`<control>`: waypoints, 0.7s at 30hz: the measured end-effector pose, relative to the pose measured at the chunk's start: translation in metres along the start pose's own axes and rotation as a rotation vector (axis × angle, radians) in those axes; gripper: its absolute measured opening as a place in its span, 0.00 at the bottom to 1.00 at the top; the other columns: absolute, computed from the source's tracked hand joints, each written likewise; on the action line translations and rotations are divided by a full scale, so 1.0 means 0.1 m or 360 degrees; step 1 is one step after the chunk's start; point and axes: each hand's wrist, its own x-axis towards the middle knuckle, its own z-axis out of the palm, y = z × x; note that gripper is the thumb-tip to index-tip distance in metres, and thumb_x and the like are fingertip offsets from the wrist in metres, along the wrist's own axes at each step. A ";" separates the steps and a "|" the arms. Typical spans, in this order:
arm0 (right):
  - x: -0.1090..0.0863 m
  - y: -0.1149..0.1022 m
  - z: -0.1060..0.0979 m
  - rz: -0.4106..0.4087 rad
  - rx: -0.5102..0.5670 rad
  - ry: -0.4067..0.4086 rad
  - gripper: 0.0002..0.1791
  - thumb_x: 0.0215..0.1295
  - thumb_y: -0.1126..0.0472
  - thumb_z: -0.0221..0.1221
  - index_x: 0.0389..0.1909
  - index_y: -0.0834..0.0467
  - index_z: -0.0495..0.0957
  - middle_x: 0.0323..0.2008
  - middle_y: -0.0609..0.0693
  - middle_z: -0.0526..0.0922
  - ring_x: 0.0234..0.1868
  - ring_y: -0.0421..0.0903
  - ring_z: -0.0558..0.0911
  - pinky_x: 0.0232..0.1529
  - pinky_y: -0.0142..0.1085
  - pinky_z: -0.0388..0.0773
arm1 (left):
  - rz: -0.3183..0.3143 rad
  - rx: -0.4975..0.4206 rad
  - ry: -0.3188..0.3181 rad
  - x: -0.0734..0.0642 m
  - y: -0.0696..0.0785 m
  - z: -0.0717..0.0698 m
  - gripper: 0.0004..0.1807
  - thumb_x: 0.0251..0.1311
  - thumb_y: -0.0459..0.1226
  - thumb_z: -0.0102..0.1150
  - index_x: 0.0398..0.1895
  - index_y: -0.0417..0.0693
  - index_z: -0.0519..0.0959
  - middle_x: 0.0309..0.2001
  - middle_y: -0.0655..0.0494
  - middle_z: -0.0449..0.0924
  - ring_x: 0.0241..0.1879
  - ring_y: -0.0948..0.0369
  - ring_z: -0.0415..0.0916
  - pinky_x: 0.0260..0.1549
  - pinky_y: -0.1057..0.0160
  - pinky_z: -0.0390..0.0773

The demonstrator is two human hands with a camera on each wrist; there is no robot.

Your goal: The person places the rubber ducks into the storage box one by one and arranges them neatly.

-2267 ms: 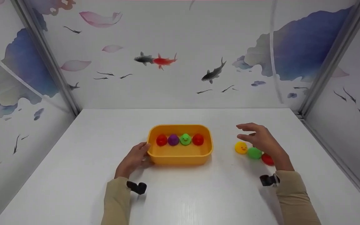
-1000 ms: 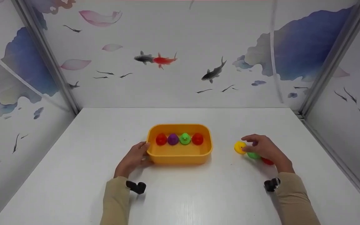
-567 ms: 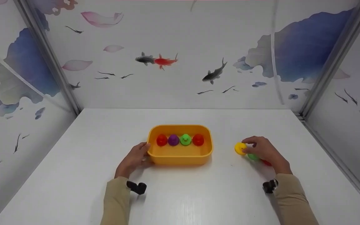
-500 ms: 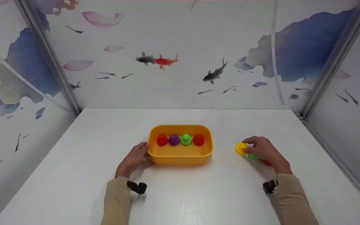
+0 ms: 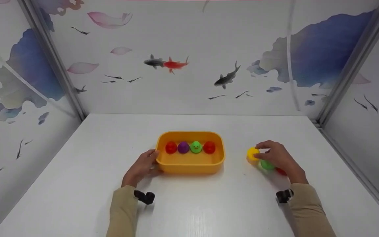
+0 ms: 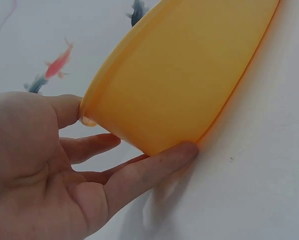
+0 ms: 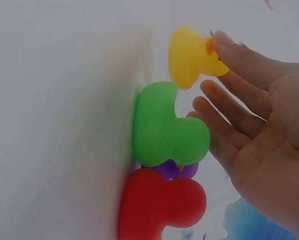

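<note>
My right hand [image 5: 275, 156] pinches the head of a yellow rubber duck [image 7: 184, 57] between thumb and fingertips. In the right wrist view a gap shows between the duck and the white tabletop. Beside it stand a green rubber duck [image 7: 157, 127] and a red rubber duck [image 7: 144, 205], with a purple one [image 7: 170, 170] partly hidden behind them. My left hand [image 5: 141, 166] holds the left end of an orange-yellow plastic bin [image 5: 189, 169], thumb at the rim and fingers along the outer wall. A row inside holds a red, a purple, a green [image 5: 196, 147] and another red duck.
The bin stands on the white table [image 5: 196, 204] near its middle, left of the loose ducks. White panels [image 5: 189, 29] printed with fish and petals enclose the back and both sides.
My right hand has come down from above the loose ducks, taken the yellow duck by its head and raised it slightly. The left hand and bin keep their place.
</note>
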 end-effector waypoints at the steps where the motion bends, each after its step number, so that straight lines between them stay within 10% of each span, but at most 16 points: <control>1: -0.01 -0.02 -0.01 -0.0012 0.0015 0.0007 0.28 0.66 0.48 0.65 0.61 0.59 0.77 0.66 0.65 0.72 0.59 0.64 0.77 0.64 0.53 0.78 | 0.0009 -0.0001 -0.0007 0.00 0.00 0.00 0.29 0.78 0.50 0.43 0.75 0.48 0.62 0.65 0.45 0.75 0.57 0.52 0.78 0.56 0.55 0.83; 21: -0.07 -0.53 0.06 -0.0039 0.0211 0.0012 0.34 0.60 0.39 0.67 0.59 0.57 0.76 0.69 0.57 0.72 0.68 0.62 0.73 0.67 0.53 0.75 | 0.0005 -0.0006 -0.0015 0.00 0.01 0.00 0.30 0.77 0.51 0.43 0.75 0.48 0.61 0.63 0.44 0.76 0.57 0.52 0.78 0.54 0.55 0.84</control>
